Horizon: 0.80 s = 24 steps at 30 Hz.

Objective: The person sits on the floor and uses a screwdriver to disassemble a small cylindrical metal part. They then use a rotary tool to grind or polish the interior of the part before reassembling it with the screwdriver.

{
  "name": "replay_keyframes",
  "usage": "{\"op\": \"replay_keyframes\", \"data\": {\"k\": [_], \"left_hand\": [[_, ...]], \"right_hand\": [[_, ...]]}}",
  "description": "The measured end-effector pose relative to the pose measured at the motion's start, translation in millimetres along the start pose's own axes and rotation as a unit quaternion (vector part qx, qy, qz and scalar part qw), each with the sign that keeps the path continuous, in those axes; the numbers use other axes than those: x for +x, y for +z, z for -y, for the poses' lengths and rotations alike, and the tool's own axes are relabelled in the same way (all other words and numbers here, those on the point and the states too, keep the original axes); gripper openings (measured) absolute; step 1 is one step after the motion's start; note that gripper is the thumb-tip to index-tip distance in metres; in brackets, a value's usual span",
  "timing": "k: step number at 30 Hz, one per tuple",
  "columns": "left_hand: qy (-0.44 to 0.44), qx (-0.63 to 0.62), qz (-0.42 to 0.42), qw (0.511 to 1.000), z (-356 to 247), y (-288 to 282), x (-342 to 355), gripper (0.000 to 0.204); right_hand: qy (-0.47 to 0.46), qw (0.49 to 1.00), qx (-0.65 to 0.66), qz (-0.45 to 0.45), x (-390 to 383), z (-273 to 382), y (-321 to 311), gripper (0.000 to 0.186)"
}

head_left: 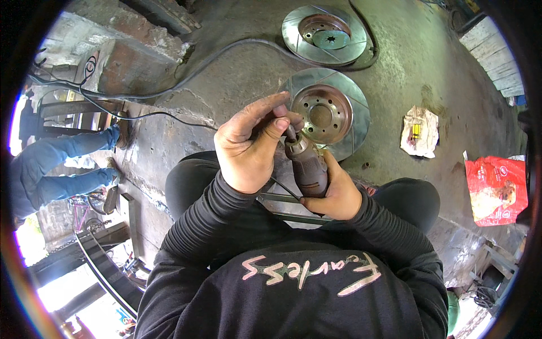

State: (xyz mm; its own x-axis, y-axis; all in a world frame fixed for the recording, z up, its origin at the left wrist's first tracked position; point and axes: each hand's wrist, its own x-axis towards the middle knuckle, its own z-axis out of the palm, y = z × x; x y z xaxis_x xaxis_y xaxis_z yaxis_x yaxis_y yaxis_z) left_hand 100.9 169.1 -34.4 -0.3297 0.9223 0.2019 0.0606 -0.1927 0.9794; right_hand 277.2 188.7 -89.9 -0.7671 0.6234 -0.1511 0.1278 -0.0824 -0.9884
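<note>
My right hand (339, 195) is wrapped round the dark, worn body of a die grinder (308, 169), its nose tilted up and away from me. At that nose, my left hand (248, 150) pinches a small metal shaft (291, 133) between thumb and fingers; the fingers partly hide its tip. Just beyond the tool, a slotted brake disc (359, 110) lies flat on the floor with its hub side up. Farther off lies a second brake disc (353, 44), and a small round plate (331, 39) rests over its centre.
A thick grey cable (212, 56) curves across the concrete floor. To the right are a crumpled paper (420, 144) with a small yellow-and-black item, and a red bag (497, 195). On the left a person in blue jeans (68, 147) stands near metal frames.
</note>
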Motion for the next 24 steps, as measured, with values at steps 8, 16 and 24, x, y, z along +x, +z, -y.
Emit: {"op": "replay_keyframes", "data": {"k": [8,16,24], "left_hand": [[0.017,-0.02,0.008,1.0,4,1,1,0.027],[0.016,-0.036,0.012,0.999,8,1,4,0.031],[0.002,0.022,0.036,0.999,1,1,4,0.037]], "right_hand": [[0.005,1.0,-0.014,-0.018,-1,2,-1,0.073],[-0.002,0.998,-0.054,-0.032,0,8,-3,0.079],[-0.004,0.998,-0.047,-0.033,1,7,-5,0.074]]}}
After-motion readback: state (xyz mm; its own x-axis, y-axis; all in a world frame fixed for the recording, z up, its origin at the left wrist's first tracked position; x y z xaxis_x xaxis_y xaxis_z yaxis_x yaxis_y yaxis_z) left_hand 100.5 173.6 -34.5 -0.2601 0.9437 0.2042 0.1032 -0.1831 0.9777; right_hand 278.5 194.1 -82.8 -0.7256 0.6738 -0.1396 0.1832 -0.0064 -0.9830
